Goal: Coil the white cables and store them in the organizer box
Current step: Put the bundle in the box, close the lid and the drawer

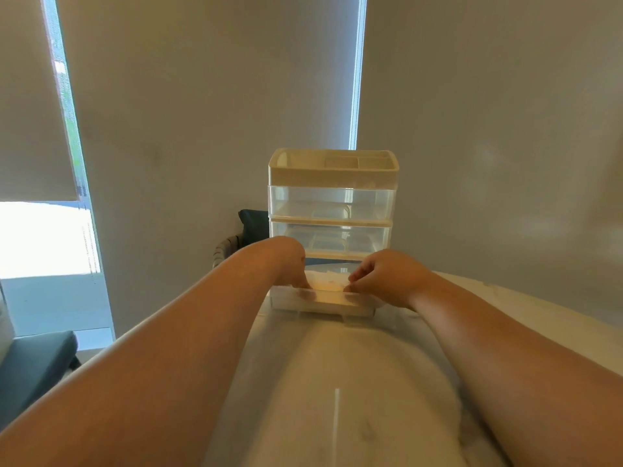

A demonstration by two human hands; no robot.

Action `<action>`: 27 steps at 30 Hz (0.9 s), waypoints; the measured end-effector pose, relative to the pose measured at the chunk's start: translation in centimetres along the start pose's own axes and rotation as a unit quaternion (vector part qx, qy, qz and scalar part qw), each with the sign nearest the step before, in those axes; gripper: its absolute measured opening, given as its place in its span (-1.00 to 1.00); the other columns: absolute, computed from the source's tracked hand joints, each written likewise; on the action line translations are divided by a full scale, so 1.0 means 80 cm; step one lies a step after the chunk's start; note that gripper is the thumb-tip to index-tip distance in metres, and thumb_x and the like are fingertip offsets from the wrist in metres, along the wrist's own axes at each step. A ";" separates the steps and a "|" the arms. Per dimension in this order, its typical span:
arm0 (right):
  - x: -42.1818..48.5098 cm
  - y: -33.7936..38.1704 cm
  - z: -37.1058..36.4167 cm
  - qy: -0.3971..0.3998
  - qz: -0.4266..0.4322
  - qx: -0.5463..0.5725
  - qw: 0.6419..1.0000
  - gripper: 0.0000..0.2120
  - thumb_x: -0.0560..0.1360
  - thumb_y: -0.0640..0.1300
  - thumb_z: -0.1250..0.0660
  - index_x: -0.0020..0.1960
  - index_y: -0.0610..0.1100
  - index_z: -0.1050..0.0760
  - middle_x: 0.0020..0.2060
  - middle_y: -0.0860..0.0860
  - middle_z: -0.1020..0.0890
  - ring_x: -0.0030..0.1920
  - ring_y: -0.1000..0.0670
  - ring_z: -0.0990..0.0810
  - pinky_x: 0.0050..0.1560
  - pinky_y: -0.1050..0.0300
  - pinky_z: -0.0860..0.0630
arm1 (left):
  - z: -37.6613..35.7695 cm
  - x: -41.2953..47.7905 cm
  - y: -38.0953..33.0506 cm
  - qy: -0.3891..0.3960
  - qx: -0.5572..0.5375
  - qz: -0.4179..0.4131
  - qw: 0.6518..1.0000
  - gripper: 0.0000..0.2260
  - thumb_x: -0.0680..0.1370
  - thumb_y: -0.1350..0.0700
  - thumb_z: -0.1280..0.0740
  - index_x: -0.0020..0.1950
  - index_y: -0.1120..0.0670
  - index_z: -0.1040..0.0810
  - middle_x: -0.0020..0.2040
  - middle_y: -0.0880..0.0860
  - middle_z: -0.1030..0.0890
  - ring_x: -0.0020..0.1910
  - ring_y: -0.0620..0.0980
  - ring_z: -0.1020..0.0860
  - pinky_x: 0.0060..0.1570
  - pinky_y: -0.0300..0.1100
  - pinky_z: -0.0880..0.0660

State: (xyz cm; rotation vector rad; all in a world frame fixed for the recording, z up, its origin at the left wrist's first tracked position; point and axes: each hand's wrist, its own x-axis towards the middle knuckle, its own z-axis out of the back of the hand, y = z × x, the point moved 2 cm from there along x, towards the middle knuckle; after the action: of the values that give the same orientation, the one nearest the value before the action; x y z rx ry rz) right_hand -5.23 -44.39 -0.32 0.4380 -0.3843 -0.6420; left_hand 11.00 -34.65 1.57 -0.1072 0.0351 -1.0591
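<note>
The organizer box (332, 170) is a cream-topped stack of clear drawers standing on the white table. Its bottom drawer (323, 303) is pulled out toward me. Inside the drawer lies a blurred white cable bundle (325, 275). My left hand (290, 259) dips into the drawer's left side with its fingers pointing down, and the tips are hidden behind the drawer wall. At the drawer's right side, my right hand (384, 273) has its fingers curled, and the fingertips pinch at the edge of the white cable.
The white marbled table (337, 382) stretches from the drawer toward me. A dark cushioned chair (249, 227) stands behind the box on the left, and a dark seat (33, 362) is at the lower left. Blinds and window strips fill the background.
</note>
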 end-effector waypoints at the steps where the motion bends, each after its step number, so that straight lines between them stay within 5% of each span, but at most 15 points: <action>1: 0.002 0.000 0.000 -0.002 -0.003 0.005 1.000 -0.83 0.42 0.00 -0.51 -0.02 0.00 -0.69 -0.09 0.12 -0.68 -0.08 0.16 -0.58 -0.15 0.30 -0.43 | -0.001 0.002 0.001 0.002 0.002 0.002 1.000 -0.62 0.50 -0.07 -0.45 0.20 0.12 -0.55 0.00 0.04 -0.56 -0.01 0.00 -0.49 0.05 -0.15 -0.41; 9: 0.008 0.003 -0.005 -0.005 -0.006 -0.020 1.000 -0.87 0.49 -0.17 -0.42 -0.01 -0.03 -0.71 -0.05 0.09 -0.70 -0.01 0.10 -0.61 0.08 0.21 -0.49 | -0.011 0.012 0.004 -0.021 0.002 0.004 1.000 -0.67 0.48 -0.15 -0.46 0.02 0.05 -0.49 -0.20 -0.03 -0.48 -0.20 -0.07 -0.42 -0.03 -0.16 -0.37; 12: 0.007 0.005 -0.006 -0.004 -0.008 -0.038 0.999 -0.86 0.52 -0.16 -0.40 0.02 -0.07 -0.71 -0.03 0.06 -0.70 -0.03 0.10 -0.60 0.07 0.21 -0.50 | -0.015 0.017 -0.001 -0.017 0.021 0.009 1.000 -0.66 0.51 -0.11 -0.44 0.13 0.08 -0.55 -0.23 -0.01 -0.44 -0.14 -0.04 -0.45 0.04 -0.13 -0.41; 18: 0.005 0.008 -0.005 0.033 -0.040 -0.037 0.998 -0.66 0.53 0.12 -0.33 0.05 -0.11 -0.68 0.01 -0.06 -0.70 0.01 -0.05 -0.64 0.08 0.06 -0.53 | -0.012 0.010 -0.005 -0.007 0.060 0.009 0.998 -0.63 0.53 -0.14 -0.39 0.15 0.12 -0.59 -0.23 -0.01 -0.46 -0.11 0.03 -0.53 0.02 -0.11 -0.46; 20: 0.003 0.011 -0.002 0.080 -0.054 -0.004 0.995 -0.60 0.58 0.19 -0.20 0.20 -0.04 -0.60 0.14 -0.01 -0.65 0.11 -0.03 -0.59 0.10 0.10 -0.43 | -0.008 -0.002 -0.011 -0.011 0.056 0.006 0.998 -0.61 0.59 -0.16 -0.28 0.21 0.12 -0.57 -0.09 0.03 -0.54 0.12 0.08 -0.58 0.14 -0.07 -0.47; 23: 0.000 0.015 -0.004 0.120 -0.068 -0.027 0.990 -0.39 0.55 0.39 -0.06 0.36 0.02 -0.49 0.25 0.05 -0.59 0.17 -0.02 -0.51 0.24 0.06 -0.35 | -0.013 -0.016 -0.028 0.053 0.011 -0.010 0.998 -0.51 0.69 -0.15 0.00 0.55 0.05 -0.28 0.44 0.12 -0.43 0.45 0.12 -0.36 0.43 0.03 -0.24; 27: -0.002 0.023 -0.012 0.092 -0.028 -0.144 0.985 -0.22 0.48 0.49 0.08 0.30 -0.05 -0.52 0.11 -0.06 -0.57 0.08 -0.11 -0.54 0.22 -0.05 -0.45 | -0.020 -0.022 -0.042 0.068 0.039 -0.010 0.997 -0.58 0.72 0.00 0.01 0.53 0.13 -0.30 0.40 0.17 -0.46 0.37 0.16 -0.42 0.38 0.02 -0.30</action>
State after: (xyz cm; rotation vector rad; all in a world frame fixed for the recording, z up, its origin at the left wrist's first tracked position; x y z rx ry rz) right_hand -3.96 -42.71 -0.22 0.2291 -0.0997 -0.6939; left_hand 7.05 -34.87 0.27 0.0348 0.1156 -1.0853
